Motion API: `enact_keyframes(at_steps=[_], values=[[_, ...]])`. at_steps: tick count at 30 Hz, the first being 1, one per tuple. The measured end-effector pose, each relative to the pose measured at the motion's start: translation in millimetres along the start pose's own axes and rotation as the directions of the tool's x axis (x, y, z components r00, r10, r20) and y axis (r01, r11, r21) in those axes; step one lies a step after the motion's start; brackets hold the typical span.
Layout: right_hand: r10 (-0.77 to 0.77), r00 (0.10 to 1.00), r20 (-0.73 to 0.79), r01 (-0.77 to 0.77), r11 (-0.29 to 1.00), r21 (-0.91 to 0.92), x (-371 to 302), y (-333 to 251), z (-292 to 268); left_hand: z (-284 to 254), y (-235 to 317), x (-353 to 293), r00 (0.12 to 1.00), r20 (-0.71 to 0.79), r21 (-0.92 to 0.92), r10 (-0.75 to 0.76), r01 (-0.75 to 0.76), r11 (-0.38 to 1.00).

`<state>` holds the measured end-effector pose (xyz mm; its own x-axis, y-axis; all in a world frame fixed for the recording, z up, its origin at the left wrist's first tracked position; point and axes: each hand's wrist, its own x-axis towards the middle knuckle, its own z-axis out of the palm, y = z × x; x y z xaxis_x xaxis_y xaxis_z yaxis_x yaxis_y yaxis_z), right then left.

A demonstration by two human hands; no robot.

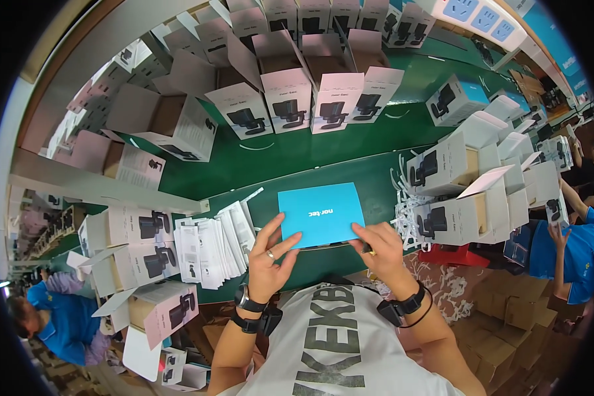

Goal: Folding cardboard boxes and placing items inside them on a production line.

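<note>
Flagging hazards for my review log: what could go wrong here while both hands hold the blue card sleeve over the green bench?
1. The flat blue card sleeve is pinched only at its near corners by the left hand and right hand; it might bend.
2. The fanned stack of white leaflets beside the left hand could get knocked askew.

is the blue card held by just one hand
No, both the left hand and the right hand grip the near edge of the blue card over the green table.
</note>
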<state>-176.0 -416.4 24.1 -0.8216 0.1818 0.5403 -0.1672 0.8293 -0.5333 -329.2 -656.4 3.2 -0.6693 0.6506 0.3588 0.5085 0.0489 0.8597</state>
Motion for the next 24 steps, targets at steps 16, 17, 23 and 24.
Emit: enact_keyframes(at_steps=[16, 17, 23, 24], values=[[0.114, 0.994, -0.005, -0.113, 0.982, -0.154, -23, -10, 26, -29, 20, 30, 0.929, 0.292, 0.450, 0.227, -0.343, 0.825], [0.079, 0.997, -0.018, -0.081, 0.988, -0.132, -23, -10, 30, -17, 21, 32, 0.931, 0.289, 0.451, 0.223, -0.338, 0.826], [0.062, 0.992, -0.107, -0.072, 0.993, -0.091, -24, -10, 51, 31, -12, 23, 0.892, 0.410, 0.643, 0.191, -0.431, 0.633], [0.057, 0.991, -0.118, -0.068, 0.993, -0.097, -21, -6, 49, 29, -16, 26, 0.881, 0.418, 0.664, 0.221, -0.462, 0.588]])
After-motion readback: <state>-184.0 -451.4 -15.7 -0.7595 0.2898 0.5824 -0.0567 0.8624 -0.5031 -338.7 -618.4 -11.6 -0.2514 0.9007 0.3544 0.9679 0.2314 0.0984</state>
